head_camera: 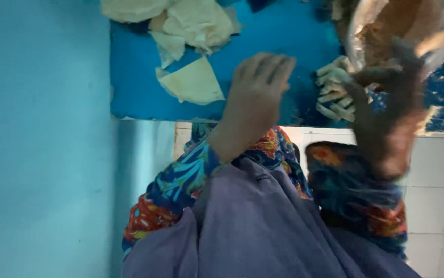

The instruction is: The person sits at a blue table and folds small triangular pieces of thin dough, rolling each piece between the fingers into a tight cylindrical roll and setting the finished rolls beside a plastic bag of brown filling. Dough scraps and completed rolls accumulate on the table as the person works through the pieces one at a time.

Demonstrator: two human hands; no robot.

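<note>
My left hand (pixel 255 95) hovers over the blue table top (pixel 134 87) with its fingers loosely together and nothing in it. Just left of it lies a triangular piece of thin pale dough (pixel 193 82). My right hand (pixel 389 110) is raised at the right, fingers curled at the rim of a clear container of brown filling (pixel 387 25). Between the hands sits a small pile of rolled pastry sticks (pixel 335 90). Whether the right hand grips the container is blurred.
More torn pale dough sheets (pixel 196 20) lie at the far edge of the table. A light blue wall (pixel 36 139) fills the left. White floor tiles (pixel 433 190) show at the lower right. My patterned sleeves and purple cloth (pixel 253 226) cover the foreground.
</note>
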